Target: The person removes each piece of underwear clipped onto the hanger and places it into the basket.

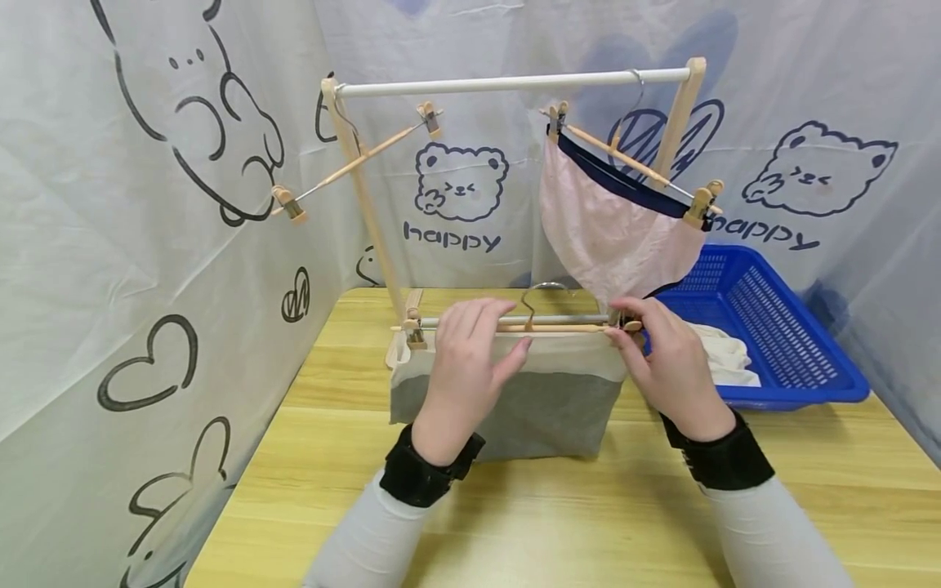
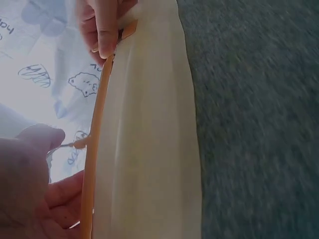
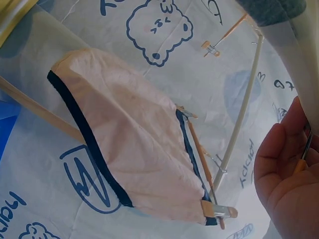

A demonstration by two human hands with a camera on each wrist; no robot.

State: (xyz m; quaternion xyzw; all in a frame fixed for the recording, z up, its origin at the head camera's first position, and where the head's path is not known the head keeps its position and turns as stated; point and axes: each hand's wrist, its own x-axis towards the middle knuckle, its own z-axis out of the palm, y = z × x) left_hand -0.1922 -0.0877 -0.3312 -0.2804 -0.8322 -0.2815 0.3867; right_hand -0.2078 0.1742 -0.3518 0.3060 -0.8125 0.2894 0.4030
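1. Head view: we log a clip hanger (image 1: 515, 328) held level above the wooden surface (image 1: 559, 506), a grey and white garment (image 1: 515, 400) hanging from it.
2. Our left hand (image 1: 470, 359) curls its fingers over the hanger's bar near the middle.
3. Our right hand (image 1: 662, 359) pinches the hanger's right clip (image 1: 628, 324).
4. Behind: a drying rack (image 1: 515, 83) bearing a pink garment (image 1: 613, 229); a blue basket (image 1: 764, 335) at right.
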